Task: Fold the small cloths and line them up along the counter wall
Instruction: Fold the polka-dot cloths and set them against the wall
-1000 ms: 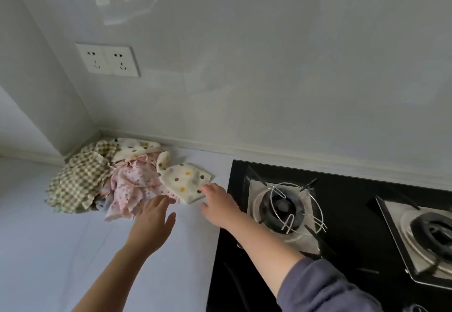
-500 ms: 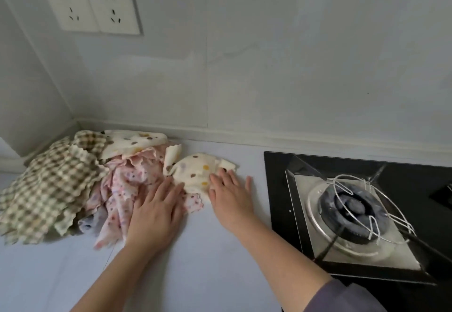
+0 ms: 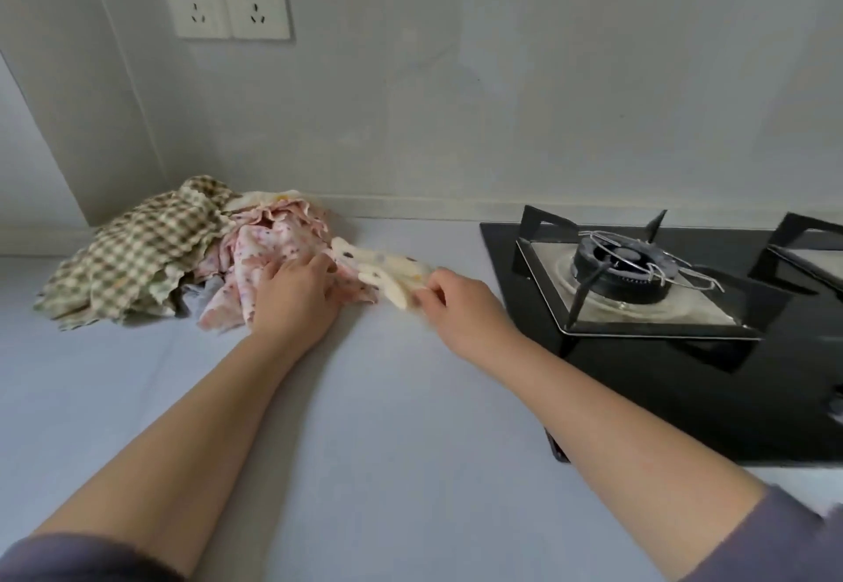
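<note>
**A:** Which cloth is in play, and where is it?

**B:** The cream dotted cloth (image 3: 387,269). It lies on the bench (image 3: 365,422) just left of the hob (image 3: 638,308). One end meets the pink flowered cloth (image 3: 269,246). I cannot tell whether it runs over or under it.

**A:** Who has hold of it?

**B:** The right hand (image 3: 449,303). Its fingers (image 3: 433,296) are curled in narrow, pinching the end nearest the hob. The left hand (image 3: 296,294) lies spread on the pink cloth, farther left of the hob. Its fingers (image 3: 314,264) are fairly straight and press rather than grip.

**A:** How will it handle?

**B:** Light and limp, I'd judge, since it bunches and sags between the two hands. It has no stiffness to help a fold, so it wants laying flat on the bench first. It probably clings to its neighbours, so pinning the heap makes sense.

**A:** Where is the best place to take hold?

**B:** A corner or the hem, pinched between thumb and fingertip. The other hand can then take a second corner to spread it. Grabbing the middle would only crumple it.

**A:** And the others?

**B:** The checked cloth (image 3: 137,257) is farthest left of the hob, heaped with the pink one. Both are unfolded.
</note>
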### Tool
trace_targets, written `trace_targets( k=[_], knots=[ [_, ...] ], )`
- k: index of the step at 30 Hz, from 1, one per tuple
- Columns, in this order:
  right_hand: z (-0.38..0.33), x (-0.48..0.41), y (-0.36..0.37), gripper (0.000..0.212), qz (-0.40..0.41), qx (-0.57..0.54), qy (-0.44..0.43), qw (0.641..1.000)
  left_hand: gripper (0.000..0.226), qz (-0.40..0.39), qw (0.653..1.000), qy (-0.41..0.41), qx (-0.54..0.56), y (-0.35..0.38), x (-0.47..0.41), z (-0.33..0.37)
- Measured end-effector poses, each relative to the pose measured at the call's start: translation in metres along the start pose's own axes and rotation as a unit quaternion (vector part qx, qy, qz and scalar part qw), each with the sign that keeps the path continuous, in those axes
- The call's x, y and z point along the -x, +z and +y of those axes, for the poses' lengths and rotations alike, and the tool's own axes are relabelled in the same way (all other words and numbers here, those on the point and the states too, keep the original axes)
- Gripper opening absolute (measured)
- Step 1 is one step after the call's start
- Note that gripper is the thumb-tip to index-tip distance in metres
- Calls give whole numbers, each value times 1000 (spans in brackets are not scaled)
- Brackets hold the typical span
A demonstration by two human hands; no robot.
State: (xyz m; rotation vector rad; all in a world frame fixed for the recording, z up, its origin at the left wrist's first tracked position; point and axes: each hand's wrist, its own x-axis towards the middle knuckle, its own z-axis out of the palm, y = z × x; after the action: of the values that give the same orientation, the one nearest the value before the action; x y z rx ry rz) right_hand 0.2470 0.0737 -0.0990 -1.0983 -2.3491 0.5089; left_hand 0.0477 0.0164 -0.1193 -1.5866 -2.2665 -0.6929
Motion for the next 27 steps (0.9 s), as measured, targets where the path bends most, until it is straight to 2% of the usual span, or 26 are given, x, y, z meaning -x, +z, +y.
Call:
trace_targets(
  k=[4,6,10,14,16,18,19,21,23,27],
  knots=[
    [-8,32,-2,25,74,-212,23,974,38,26,980,146,136,-23,42,19],
    [-14,39,-1,22,75,-281,23,957,41,18,970,172,172,-28,56,23],
    [-21,46,0,18,38,-357,14,933,40,51,965,114,231,-27,64,34],
    [-13,43,-1,7,-20,-464,36,885,52,17,926,30,375,-26,61,41],
    [-9,42,-1,14,-58,-489,44,869,38,-3,915,-1,403,-24,56,38],
    [-7,42,-1,18,-80,-462,52,882,16,0,913,-15,407,-23,54,34],
    [-7,42,-2,17,-76,-443,58,891,13,9,909,-14,416,-24,54,35],
    [-8,39,-6,14,-34,-435,74,897,14,18,885,-32,465,-26,54,35],
    [-6,36,-11,17,22,-453,86,887,19,27,847,-82,524,-31,54,32],
    [-7,37,-22,26,72,-488,86,866,20,36,748,-142,647,-54,49,36]
  ],
)
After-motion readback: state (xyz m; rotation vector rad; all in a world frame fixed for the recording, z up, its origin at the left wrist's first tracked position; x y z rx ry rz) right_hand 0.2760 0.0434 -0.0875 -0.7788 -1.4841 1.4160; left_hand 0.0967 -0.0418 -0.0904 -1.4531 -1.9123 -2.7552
